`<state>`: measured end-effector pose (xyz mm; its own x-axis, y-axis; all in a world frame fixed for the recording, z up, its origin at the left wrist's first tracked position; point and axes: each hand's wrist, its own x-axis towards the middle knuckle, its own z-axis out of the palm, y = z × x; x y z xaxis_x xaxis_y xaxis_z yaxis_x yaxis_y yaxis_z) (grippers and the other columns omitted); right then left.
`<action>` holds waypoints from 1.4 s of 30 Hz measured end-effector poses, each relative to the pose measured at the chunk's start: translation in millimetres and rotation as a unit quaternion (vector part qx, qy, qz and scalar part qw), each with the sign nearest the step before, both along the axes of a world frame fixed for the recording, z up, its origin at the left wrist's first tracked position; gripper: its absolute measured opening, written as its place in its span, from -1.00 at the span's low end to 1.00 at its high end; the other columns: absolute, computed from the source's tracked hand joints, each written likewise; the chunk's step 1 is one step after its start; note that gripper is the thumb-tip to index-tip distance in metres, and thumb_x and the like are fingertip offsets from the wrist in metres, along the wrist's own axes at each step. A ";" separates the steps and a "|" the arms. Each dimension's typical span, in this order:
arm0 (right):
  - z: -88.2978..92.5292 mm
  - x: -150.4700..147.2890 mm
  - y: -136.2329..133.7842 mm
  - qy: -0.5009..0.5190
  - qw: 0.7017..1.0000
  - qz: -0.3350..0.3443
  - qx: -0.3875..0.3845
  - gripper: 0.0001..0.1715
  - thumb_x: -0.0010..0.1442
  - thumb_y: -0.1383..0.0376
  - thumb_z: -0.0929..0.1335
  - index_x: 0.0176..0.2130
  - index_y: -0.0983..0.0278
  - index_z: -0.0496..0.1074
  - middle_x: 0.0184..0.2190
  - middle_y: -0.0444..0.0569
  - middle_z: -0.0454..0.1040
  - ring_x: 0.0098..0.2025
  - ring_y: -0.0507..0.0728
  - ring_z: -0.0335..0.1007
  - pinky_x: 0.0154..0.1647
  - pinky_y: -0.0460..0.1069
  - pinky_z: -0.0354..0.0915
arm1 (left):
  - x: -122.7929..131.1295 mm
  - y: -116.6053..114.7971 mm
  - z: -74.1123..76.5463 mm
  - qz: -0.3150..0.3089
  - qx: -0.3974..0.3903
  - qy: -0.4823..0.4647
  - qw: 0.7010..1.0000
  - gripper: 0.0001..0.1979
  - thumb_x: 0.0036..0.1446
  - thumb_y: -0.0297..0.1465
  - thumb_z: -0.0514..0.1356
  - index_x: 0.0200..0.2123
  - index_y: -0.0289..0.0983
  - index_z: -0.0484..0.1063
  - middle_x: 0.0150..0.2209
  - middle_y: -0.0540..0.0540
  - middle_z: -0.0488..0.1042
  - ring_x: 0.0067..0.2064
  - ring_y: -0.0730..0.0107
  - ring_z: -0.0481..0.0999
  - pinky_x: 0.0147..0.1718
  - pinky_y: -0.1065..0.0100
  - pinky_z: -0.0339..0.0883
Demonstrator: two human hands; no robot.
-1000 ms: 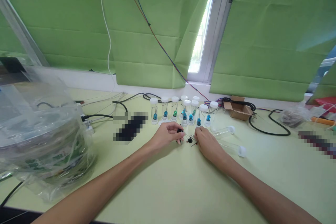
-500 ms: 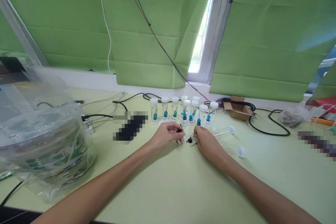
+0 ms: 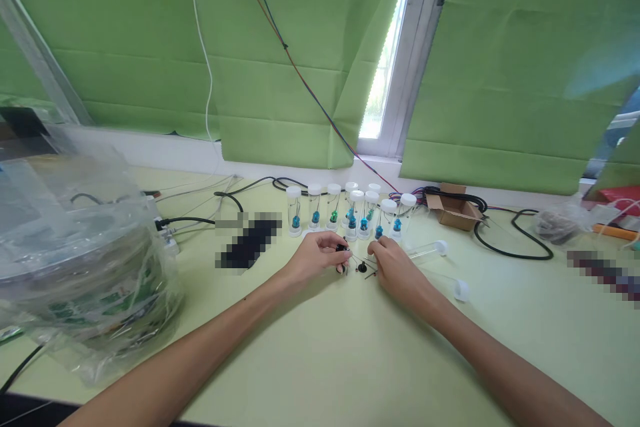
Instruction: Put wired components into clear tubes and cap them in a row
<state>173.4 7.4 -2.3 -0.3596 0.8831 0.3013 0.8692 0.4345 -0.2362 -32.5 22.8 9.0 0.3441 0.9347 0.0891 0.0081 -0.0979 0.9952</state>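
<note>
My left hand pinches a small black part with thin metal rods sticking out of it. Close to its right, my right hand has thumb and finger pressed together by the end of a thin rod; what lies in the pinch is too small to make out. Between the hands a small black disc-shaped piece rests on the table, with thin rods beside it. Just behind stand several clear capped tubes holding blue or green pieces with thin rods.
Two clear tubes with white caps lie to the right of my right hand. An open cardboard box and a black cable sit farther right. On the left are plastic-wrapped spools and a blurred dark object.
My right hand has shifted very slightly, its fingertips a little higher and farther left. The left hand keeps its pinch on the black part, almost still.
</note>
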 end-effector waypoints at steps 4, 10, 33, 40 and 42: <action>0.0 0.0 0.6 -0.003 0.999 0.033 0.010 -0.73 0.27 0.53 0.18 -0.24 0.33 0.40 -0.22 0.11 0.36 -0.10 0.20 0.29 -0.14 -0.01 0.20 | 0.2 0.5 -1.0 0.002 0.001 -0.005 1.000 -0.67 -0.13 -0.27 0.43 -0.34 -0.32 0.49 -0.50 -0.07 0.54 -0.50 0.42 0.48 -0.39 0.33 0.34; -1.4 0.4 1.7 -0.033 0.998 0.047 0.012 -0.81 0.32 0.43 0.23 -0.29 0.31 0.40 -0.23 0.10 0.38 -0.11 0.20 0.30 -0.15 0.00 0.22 | 1.0 -1.1 1.1 0.005 -0.001 0.000 1.000 -0.68 -0.13 -0.28 0.43 -0.34 -0.32 0.48 -0.51 -0.08 0.53 -0.51 0.41 0.47 -0.39 0.30 0.35; -7.7 -4.2 6.2 -0.008 0.999 -0.015 0.030 -0.77 0.19 0.59 0.21 -0.32 0.29 0.31 -0.27 0.12 0.41 -0.25 0.18 0.30 -0.30 -0.02 0.18 | -15.3 8.7 23.7 0.071 0.042 0.024 0.996 -0.67 -0.12 -0.24 0.42 -0.32 -0.31 0.49 -0.50 -0.05 0.55 -0.51 0.48 0.44 -0.43 0.40 0.31; -3.0 -6.8 6.4 0.132 0.989 -0.009 0.066 -0.81 0.27 0.46 0.17 -0.37 0.24 0.22 -0.36 0.02 0.39 -0.32 0.16 0.29 -0.32 0.00 0.19 | -15.6 7.2 27.4 0.083 0.050 0.018 0.995 -0.67 -0.14 -0.25 0.42 -0.32 -0.31 0.50 -0.50 -0.06 0.54 -0.52 0.47 0.44 -0.45 0.39 0.31; -1.2 -8.4 5.7 0.186 0.980 -0.001 0.068 -0.82 0.28 0.41 0.18 -0.37 0.24 0.23 -0.39 -0.01 0.39 -0.35 0.14 0.29 -0.34 0.00 0.19 | -15.1 6.3 27.1 0.079 0.049 0.016 0.996 -0.66 -0.14 -0.24 0.42 -0.32 -0.32 0.50 -0.49 -0.06 0.55 -0.51 0.48 0.43 -0.43 0.39 0.31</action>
<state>165.0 13.1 -3.5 -0.2013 0.8259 0.5267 0.7345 0.4830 -0.4767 -47.6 29.1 36.1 0.1982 0.9647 0.1732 0.0629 -0.1889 0.9800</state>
